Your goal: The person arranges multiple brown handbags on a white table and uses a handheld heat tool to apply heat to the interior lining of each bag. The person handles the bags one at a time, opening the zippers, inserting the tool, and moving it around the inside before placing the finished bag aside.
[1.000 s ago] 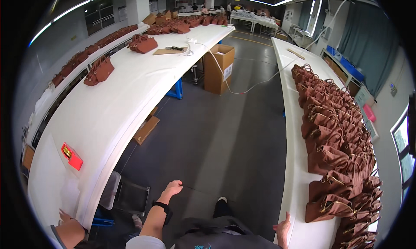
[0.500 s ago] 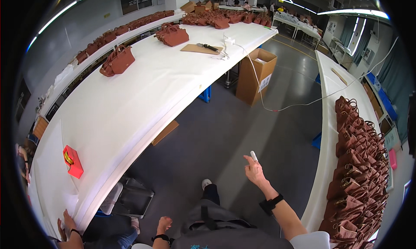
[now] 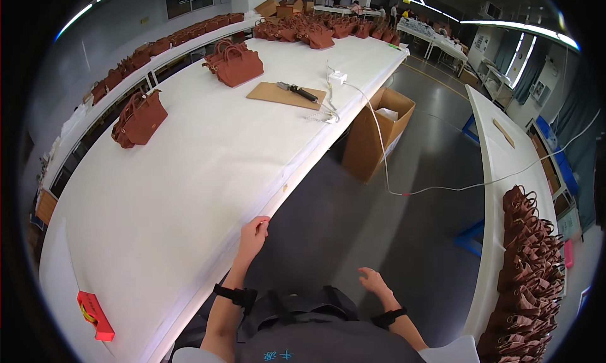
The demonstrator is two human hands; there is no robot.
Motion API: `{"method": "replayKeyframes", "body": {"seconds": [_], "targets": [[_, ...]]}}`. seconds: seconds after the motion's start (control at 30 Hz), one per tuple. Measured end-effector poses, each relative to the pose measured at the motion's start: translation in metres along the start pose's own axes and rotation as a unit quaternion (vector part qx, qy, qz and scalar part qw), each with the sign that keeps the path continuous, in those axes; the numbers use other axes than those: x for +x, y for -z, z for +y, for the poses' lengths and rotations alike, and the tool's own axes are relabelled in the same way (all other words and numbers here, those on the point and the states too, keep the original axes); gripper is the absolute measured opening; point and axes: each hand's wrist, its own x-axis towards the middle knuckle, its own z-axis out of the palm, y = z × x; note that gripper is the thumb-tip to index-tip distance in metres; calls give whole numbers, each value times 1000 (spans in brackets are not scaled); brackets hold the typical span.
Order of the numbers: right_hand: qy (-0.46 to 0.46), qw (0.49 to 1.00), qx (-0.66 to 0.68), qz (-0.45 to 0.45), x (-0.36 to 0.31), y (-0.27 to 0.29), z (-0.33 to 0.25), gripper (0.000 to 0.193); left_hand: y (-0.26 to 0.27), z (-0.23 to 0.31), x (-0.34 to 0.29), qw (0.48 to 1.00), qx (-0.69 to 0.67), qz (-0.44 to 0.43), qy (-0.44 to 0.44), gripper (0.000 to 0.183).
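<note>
My left hand point(image 3: 254, 234) is beside the near edge of the long white-covered table point(image 3: 189, 192), its fingers curled closed; what they hold, if anything, is hidden. Over the grey floor to its right is my right hand point(image 3: 375, 281), with its fingers loosely stretched out to the left and nothing seen in them. Farther up the table lies a brown board point(image 3: 268, 95) with a black-handled tool point(image 3: 297, 91) on it, its kind unclear. Beside it is a white power strip point(image 3: 338, 77) with a cable.
Reddish-brown handbags point(image 3: 140, 120) stand on the table, with more crowded on the right-hand table point(image 3: 495, 158). A red tape dispenser point(image 3: 95, 315) lies near left. One tall cardboard box point(image 3: 366, 148) stands on the floor. A white cable point(image 3: 454, 187) spans the aisle.
I have moved forward along the table. My left hand has come up to the table edge; my right hand has dropped lower. The white piece seen at its finger no longer shows.
</note>
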Motion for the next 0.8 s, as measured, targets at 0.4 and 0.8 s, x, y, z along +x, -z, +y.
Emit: {"method": "replayKeyframes", "body": {"seconds": [0.4, 0.8], "targets": [[144, 968, 143, 149, 292, 142, -114, 26, 44, -76, 232, 995, 90, 14, 34, 18], [403, 896, 176, -57, 764, 286, -559, 30, 41, -141, 357, 834, 480, 181, 201, 43]]}}
